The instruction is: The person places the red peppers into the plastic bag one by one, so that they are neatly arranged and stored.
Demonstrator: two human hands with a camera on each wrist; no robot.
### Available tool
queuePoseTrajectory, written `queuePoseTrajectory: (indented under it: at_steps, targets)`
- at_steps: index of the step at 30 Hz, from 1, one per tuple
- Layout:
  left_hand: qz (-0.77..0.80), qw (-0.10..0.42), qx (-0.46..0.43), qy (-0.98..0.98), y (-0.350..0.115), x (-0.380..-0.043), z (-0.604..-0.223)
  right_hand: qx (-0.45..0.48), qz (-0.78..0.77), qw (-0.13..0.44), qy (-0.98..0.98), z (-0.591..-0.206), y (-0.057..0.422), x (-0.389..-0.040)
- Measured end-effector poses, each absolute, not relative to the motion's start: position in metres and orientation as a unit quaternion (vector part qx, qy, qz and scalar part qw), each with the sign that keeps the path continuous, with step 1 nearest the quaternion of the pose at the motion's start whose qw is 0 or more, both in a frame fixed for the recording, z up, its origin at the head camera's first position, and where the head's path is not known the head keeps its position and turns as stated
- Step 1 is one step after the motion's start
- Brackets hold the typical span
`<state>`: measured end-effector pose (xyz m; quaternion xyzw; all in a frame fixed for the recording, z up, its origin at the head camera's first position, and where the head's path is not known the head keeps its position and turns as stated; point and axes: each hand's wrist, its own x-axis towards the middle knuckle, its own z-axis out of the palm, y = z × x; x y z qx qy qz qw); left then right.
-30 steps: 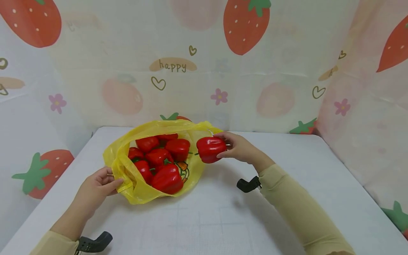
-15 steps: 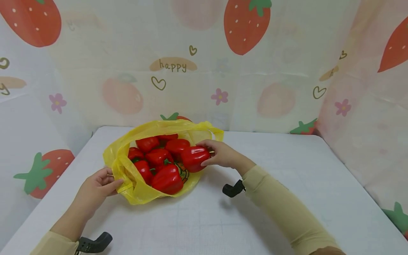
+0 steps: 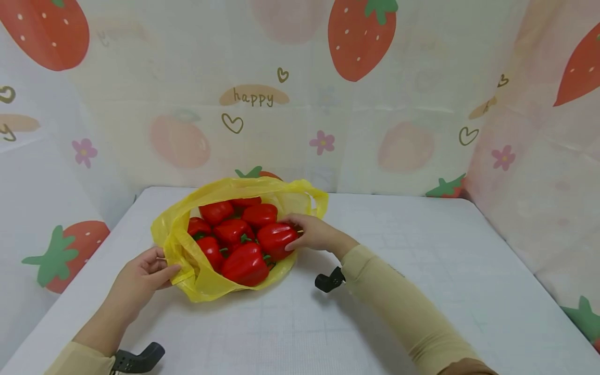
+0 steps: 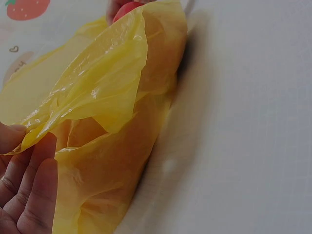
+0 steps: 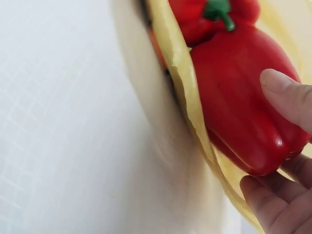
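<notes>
A yellow plastic bag (image 3: 211, 289) lies on the table with its mouth facing me, several red bell peppers (image 3: 233, 230) inside it. My left hand (image 3: 146, 271) pinches the bag's left edge between thumb and fingers; the left wrist view shows the thin plastic (image 4: 97, 92) in that pinch. At the right of the mouth, my right hand (image 3: 315, 233) holds a red bell pepper (image 3: 276, 239) by its blunt end, thumb on one side and fingers on the other. In the right wrist view this pepper (image 5: 239, 97) lies within the bag's rim, against another pepper with a green stem (image 5: 218, 10).
The white table (image 3: 300, 333) stretches in front of the bag and to its right. A printed cloth wall (image 3: 356, 130) stands behind it. Each wrist wears a black camera mount (image 3: 329, 280). A loop handle (image 3: 321, 203) of the bag stands up at the back right.
My right hand has moved left and down, carrying the bell pepper from beside the bag's right edge in among the other peppers. The left hand has stayed in place.
</notes>
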<state>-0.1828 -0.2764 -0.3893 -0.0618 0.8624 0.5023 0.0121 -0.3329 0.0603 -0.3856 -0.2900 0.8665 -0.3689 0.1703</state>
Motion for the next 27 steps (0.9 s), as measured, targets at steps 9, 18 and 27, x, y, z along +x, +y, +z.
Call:
queuePoseTrajectory:
  at_steps: [9,18,27]
  targets:
    - [0.506,0.012,-0.063,0.860,-0.276,-0.184,-0.391,-0.287,-0.348,0.193,0.871,-0.390,0.058,-0.335]
    - [0.508,0.011,-0.055,0.860,-0.279,-0.185,-0.390,-0.276,-0.332,0.163,0.887,-0.387,0.055,-0.333]
    - [0.526,0.004,-0.053,0.849,-0.282,-0.183,-0.387,-0.294,-0.361,0.157,0.871,-0.378,0.071,-0.332]
